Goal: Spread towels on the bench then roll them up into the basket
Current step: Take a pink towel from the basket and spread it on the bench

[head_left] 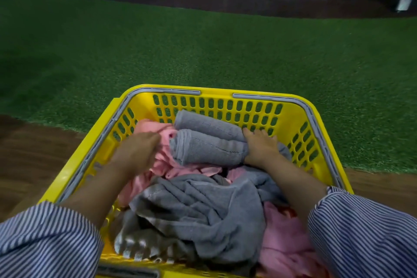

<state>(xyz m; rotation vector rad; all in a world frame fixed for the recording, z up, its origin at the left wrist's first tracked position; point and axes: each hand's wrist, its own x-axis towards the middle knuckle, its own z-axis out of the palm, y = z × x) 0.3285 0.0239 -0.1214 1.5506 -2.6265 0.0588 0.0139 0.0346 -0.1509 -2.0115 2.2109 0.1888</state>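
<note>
Striped sleeves (42,239) reach into the yellow basket (291,117), where 2 rolled grey towels (207,142) sit, right hand (261,146) fingers spread on 1, left hand (137,151) blurred, loose towels (198,210) apparently unrolled.

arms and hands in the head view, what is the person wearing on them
Both arms wear loose sleeves of blue-and-white pinstriped cloth, the left sleeve and the right sleeve pushed up so the forearms are bare. The left hand and right hand are bare: no gloves, and no rings, watch or bracelets are visible. The left hand is motion-blurred.
</note>
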